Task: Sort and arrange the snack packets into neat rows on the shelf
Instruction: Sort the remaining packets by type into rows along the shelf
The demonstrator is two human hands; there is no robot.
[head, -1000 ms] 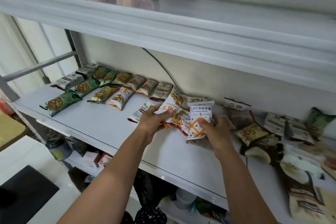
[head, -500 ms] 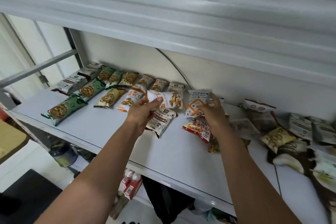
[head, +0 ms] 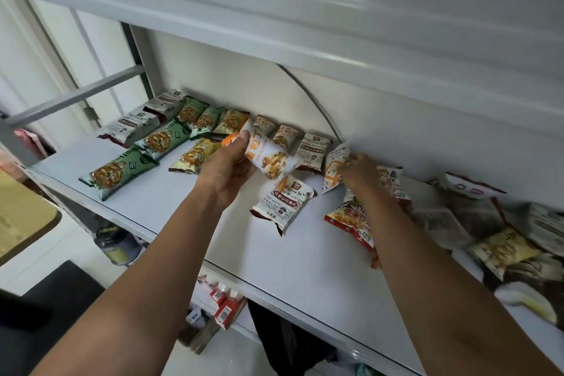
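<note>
Two glossy packets held over the shelf
The left hand grips a pillow-shaped orange-white packet, its long axis slanting down to the right; the right hand pinches a crinkled white packet.

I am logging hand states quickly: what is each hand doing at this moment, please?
Left hand: grips the orange-and-white snack packet.
Right hand: grips the white packet with orange lattice.

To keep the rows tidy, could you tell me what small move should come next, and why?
Probably lower the left hand to lay its orange-and-white packet at the front row's right end, past the yellow packet; matching packets lie just behind there.
</note>
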